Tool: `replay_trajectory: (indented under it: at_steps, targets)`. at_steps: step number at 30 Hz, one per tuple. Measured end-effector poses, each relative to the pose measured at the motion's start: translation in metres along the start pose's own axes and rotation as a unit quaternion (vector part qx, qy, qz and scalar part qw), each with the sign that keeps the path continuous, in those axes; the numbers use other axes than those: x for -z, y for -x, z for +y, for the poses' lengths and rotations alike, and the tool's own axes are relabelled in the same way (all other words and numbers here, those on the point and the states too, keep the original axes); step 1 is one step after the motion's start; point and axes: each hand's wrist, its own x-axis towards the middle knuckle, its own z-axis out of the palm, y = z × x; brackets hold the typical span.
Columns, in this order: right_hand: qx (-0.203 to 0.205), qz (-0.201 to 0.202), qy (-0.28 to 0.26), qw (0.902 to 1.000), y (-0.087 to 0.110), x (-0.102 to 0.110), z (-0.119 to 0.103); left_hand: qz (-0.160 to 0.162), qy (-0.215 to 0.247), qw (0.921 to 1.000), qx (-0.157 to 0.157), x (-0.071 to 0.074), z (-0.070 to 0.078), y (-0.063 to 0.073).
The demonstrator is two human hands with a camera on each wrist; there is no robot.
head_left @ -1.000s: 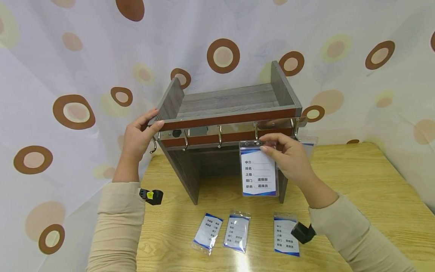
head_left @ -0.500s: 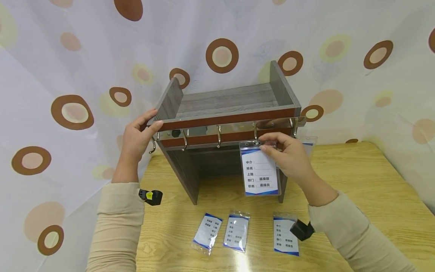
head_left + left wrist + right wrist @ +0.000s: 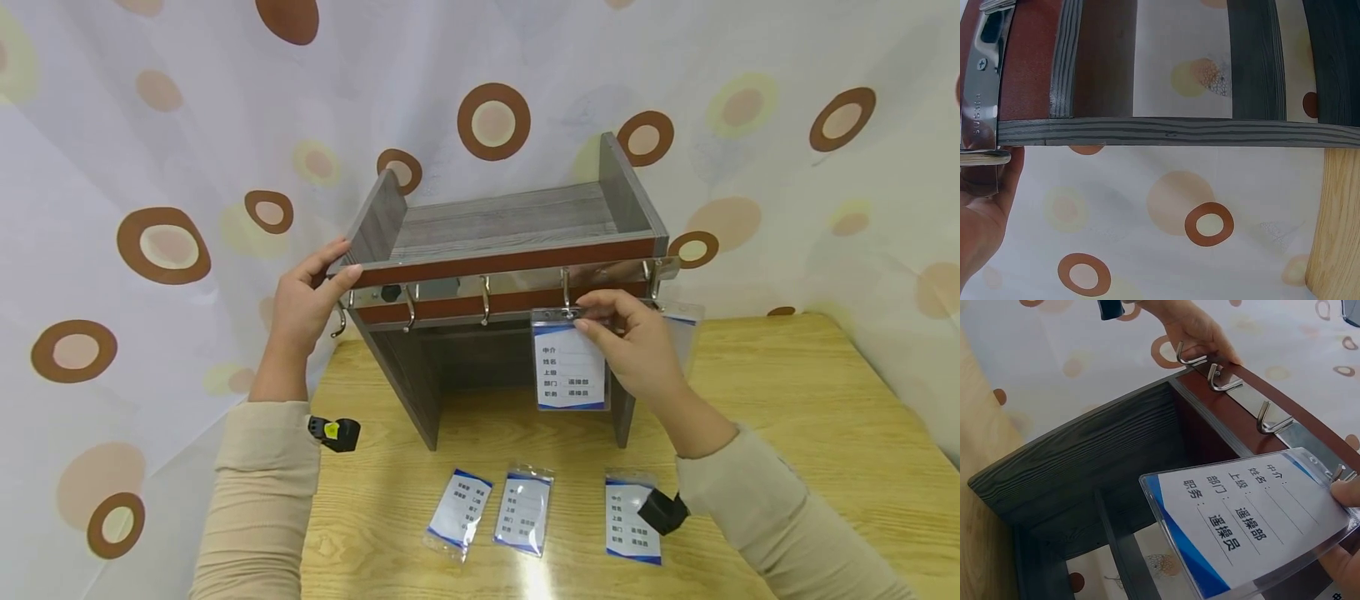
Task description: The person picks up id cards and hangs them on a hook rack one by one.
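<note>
My right hand [image 3: 630, 337] pinches a clear-sleeved name badge [image 3: 1247, 525] by its top edge. The badge's slotted top sits at the tip of a metal hook [image 3: 566, 287]; whether the hook passes through the slot is hard to tell behind the fingers. With thumb in front and fingers behind, my left hand [image 3: 307, 296] grips the left front corner of a grey wooden shelf rack [image 3: 498, 225]. The left wrist view shows that hand [image 3: 988, 231] at the rack's end, beside the metal hook rail [image 3: 982, 106].
Another badge [image 3: 684, 329] hangs at the rack's right end, partly behind my right hand. Three badges lie on the wooden table: left badge [image 3: 459, 512], middle badge [image 3: 523, 512] and right badge [image 3: 632, 521]. Further left on the rail are more hooks [image 3: 485, 300]. Behind stands a spotted wall covering [image 3: 540, 50].
The held badge's lower end has swung back toward the rack and its top has risen slightly to the hook tip. My left hand keeps its grip on the corner.
</note>
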Motion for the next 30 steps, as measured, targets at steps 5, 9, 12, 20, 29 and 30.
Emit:
replay_trajectory:
  at_steps: [5,9,12,20,29,30]
  targets:
    - [0.013,0.017,-0.007,0.9998,0.0,-0.004,0.002,0.002,-0.001,1.0,-0.002,0.001,0.0,0.0]
    - [0.016,0.021,-0.009,0.9996,0.001,-0.004,0.004,0.0,-0.004,1.0,-0.001,0.001,0.0,-0.001]
    - [0.019,0.021,-0.009,0.9995,0.002,-0.004,0.005,-0.002,-0.003,1.0,0.001,0.001,-0.001,-0.002]
    - [0.016,0.023,0.0,0.9996,0.007,0.0,0.01,-0.007,-0.002,1.0,-0.005,0.001,-0.001,-0.002]
    - [0.027,0.046,-0.03,0.9981,0.018,0.004,0.01,-0.007,0.0,0.9999,-0.007,0.001,-0.001,-0.002]
    - [0.03,0.049,-0.029,0.9979,0.019,0.005,0.01,-0.007,-0.001,0.9999,-0.008,0.001,-0.001,-0.002]
